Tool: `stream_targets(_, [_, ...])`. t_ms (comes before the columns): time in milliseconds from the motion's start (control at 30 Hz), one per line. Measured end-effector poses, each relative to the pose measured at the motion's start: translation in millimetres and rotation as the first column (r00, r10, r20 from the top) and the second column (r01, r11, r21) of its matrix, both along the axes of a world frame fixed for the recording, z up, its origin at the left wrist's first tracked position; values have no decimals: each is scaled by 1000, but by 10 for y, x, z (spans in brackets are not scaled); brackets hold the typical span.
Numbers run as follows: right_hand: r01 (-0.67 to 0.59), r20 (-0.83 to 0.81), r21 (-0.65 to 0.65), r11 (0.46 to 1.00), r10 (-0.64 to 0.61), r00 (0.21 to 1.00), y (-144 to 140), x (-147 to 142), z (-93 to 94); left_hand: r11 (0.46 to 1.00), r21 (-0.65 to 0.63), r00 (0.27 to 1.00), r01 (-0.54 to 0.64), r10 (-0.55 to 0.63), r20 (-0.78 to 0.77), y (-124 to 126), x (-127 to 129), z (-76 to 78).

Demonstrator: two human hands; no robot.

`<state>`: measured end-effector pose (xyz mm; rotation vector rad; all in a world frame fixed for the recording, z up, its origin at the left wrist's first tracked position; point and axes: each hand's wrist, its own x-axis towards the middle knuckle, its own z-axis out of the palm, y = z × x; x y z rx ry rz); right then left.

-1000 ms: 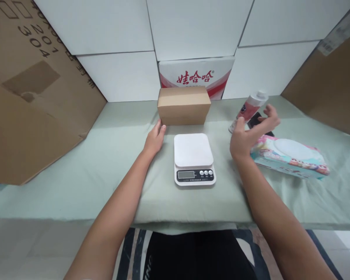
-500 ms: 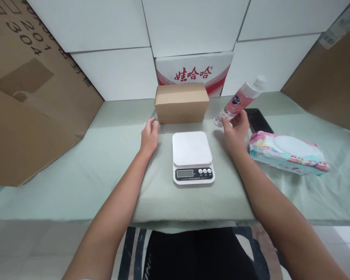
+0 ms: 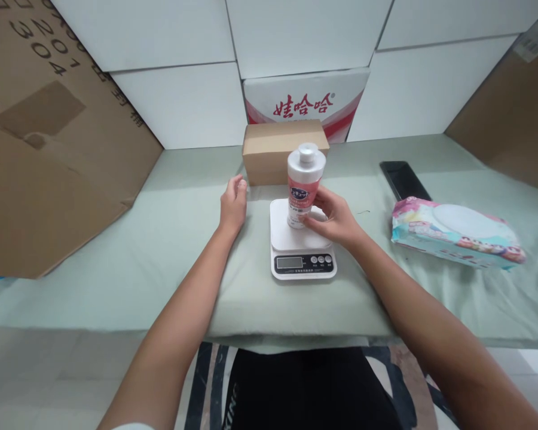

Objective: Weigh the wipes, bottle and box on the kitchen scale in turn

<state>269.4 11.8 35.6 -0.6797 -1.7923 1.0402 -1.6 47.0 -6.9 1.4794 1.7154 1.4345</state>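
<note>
A pink and white bottle (image 3: pixel 303 182) with a white cap stands upright on the platform of a white kitchen scale (image 3: pixel 301 246). My right hand (image 3: pixel 334 217) is wrapped around the bottle's lower part. The scale has a small display and three round buttons at its front. My left hand (image 3: pixel 233 203) rests flat on the pale green table cover (image 3: pixel 170 251), left of the scale and just in front of a small brown cardboard box (image 3: pixel 275 149). Nothing is in the left hand.
A pack of wet wipes (image 3: pixel 457 232) lies at the right, with a black phone (image 3: pixel 403 180) behind it. A white carton with red characters (image 3: pixel 305 104) leans on the white wall. Large cardboard sheets stand at the left (image 3: pixel 49 137) and right (image 3: pixel 515 101).
My right hand picked up the bottle from the right side of the table and carried it left onto the scale. The left hand barely moved.
</note>
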Motion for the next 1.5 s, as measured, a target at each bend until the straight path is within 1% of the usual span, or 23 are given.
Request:
stream_targets(133, [-34,-38,-12,999,34,999,62,64,21,1000,15,1000,-9,9,22,8,-11,-15])
stream_targets(167, [10,-77,-10,1000,-10,997,100,103,21,1000,19,999,-14,13,32,11,-13,-15])
stream_targets(233, [194,-190,-25,981,-195,962,204,202,0,999,23,998,-27,25,59,16,-13,-8])
stream_targets(267, [311,-250,-56,949,-315,916,267,256,-23,999,21,997,-31,29,77,17,-11,-1])
stream_targets(333, [507,-332,-183,842,-539,774,393,351,-93,999,14,993,-32,30,116,15,-2,23])
stream_targets(400, [606,-331,-355,712,-702,631,493,407,-182,1000,-14,990,-15,17,137,6,13,55])
stream_targets(433, [628,-295,-421,654,-754,587,524,415,-225,999,-38,991,-1,6,132,-3,21,72])
stream_targets(467, [644,-243,-449,619,-779,578,539,411,-264,998,-62,993,12,-5,115,-14,29,90])
stream_targets(500, [661,-185,-434,612,-779,600,540,395,-296,996,-84,996,23,-16,86,-27,38,108])
stream_targets(533, [676,-127,-383,630,-760,637,527,370,-319,994,-101,999,32,-27,47,-41,46,125])
stream_targets(600, [674,-31,-246,697,-700,713,476,304,-342,993,-112,998,40,-44,-38,-67,60,155])
stream_targets(667, [655,22,-172,736,-662,749,418,239,-342,992,-112,993,51,-62,-100,-86,70,175])
stream_targets(800, [654,30,-141,743,-657,753,361,199,-310,990,-125,987,71,-88,-137,-96,74,186])
stream_targets(900, [639,-39,-48,768,-640,767,320,222,-240,988,-133,984,77,-96,-147,-88,72,180])
stream_targets(933, [603,-68,-3,798,-602,796,291,222,-203,988,-133,984,78,-98,-152,-85,72,178])
stream_targets(1000, [468,-89,87,880,-461,883,205,191,-120,988,-131,982,80,-101,-160,-81,73,174])
stream_targets(1067, [315,-29,147,938,-315,949,98,116,-43,988,-128,981,83,-103,-165,-80,75,172])
stream_targets(1133, [226,71,165,960,-240,968,2,17,5,989,-125,980,84,-105,-170,-83,78,174])
stream_targets(1200, [199,132,140,970,-218,967,-52,-63,18,989,-126,979,82,-104,-177,-86,78,175])
stream_targets(1267, [225,127,102,969,-237,963,-38,-83,10,989,-127,977,80,-103,-186,-88,77,173])
stream_targets(1333, [329,70,82,941,-335,940,49,-22,-3,990,-121,976,77,-100,-195,-84,73,163])
stream_targets(1400, [482,-11,81,872,-483,876,194,116,-27,991,-110,974,76,-97,-205,-78,68,148])
stream_targets(1500, [689,-97,73,721,-683,724,450,393,-119,990,-114,973,82,-105,-207,-69,62,128])
